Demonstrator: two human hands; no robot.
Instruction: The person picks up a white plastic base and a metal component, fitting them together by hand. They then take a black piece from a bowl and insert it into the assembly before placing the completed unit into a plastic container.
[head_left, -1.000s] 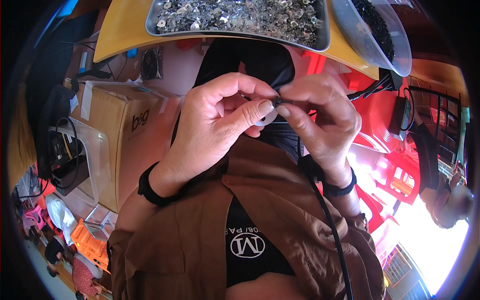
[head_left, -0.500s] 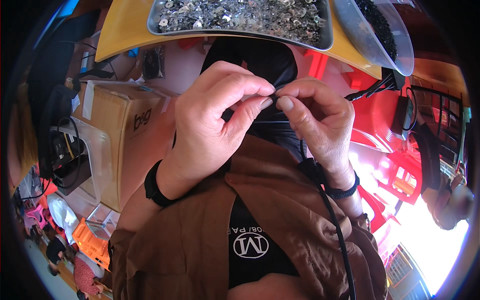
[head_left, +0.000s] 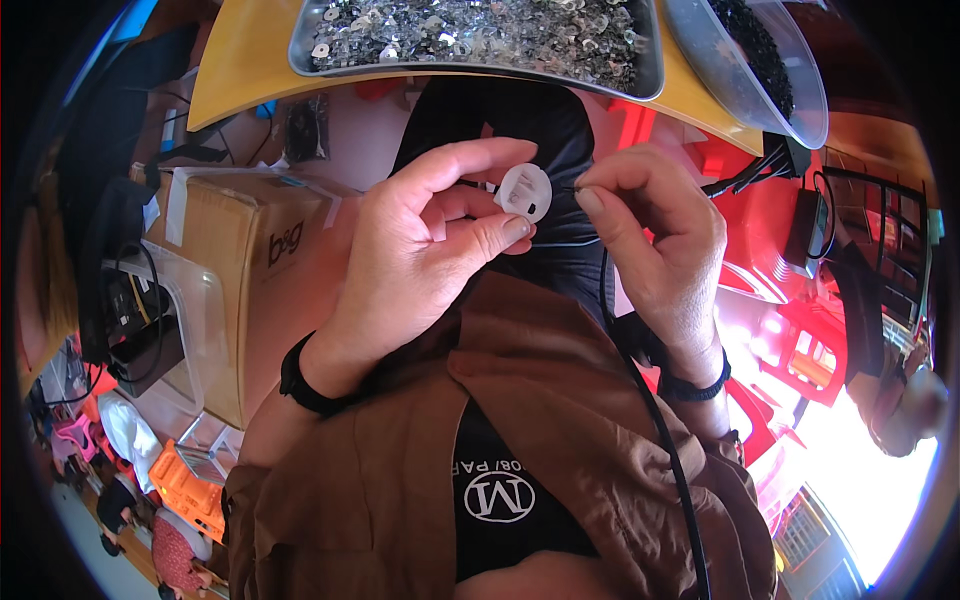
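A white round plastic disc (head_left: 525, 180) with a small dark rectangular spot near its lower edge rests in my left hand (head_left: 415, 240), held between thumb and fingers. To its right, my right hand (head_left: 660, 235) pinches a tiny dark piece (head_left: 568, 188), too small to name, between thumb and forefinger. A narrow gap separates that piece from the disc. Both hands hover above my lap, just short of the table edge. Beyond them, a metal tray (head_left: 480, 72) holds many small shiny clear and grey parts.
A yellow table (head_left: 235, 70) carries the tray and a clear plastic bowl (head_left: 812, 115) of small black parts. On the left stand a cardboard box (head_left: 310, 290) and a clear bin (head_left: 195, 310). Red plastic stools (head_left: 745, 250) are on the right. A black cable (head_left: 665, 440) runs down my front.
My hands have moved apart from where their fingertips met. The left hand has turned, so the white disc now shows; the right has drawn away with the tiny dark piece.
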